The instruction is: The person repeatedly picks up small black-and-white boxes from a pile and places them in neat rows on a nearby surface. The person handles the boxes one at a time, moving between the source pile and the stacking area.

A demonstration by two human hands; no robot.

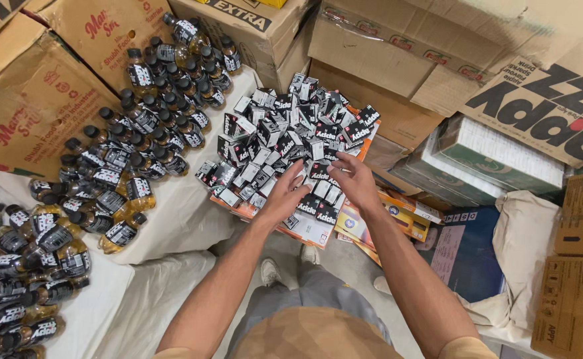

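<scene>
A heap of several small black-and-white boxes (285, 136) lies on flat orange and white packs (314, 229) in the middle of the view. My left hand (283, 196) rests flat on the near edge of the heap, fingers spread over the boxes. My right hand (354, 183) lies next to it on the right, fingers spread and touching the boxes at the heap's near right side. Neither hand grips anything that I can see.
Several small dark-capped bottles of amber drink (142, 126) lie in rows on white sacks (172, 226) at the left. Brown cartons (32, 106) stand at the back and right, green-and-white packs (497, 156) at the right. My feet stand on the floor (331, 259) below.
</scene>
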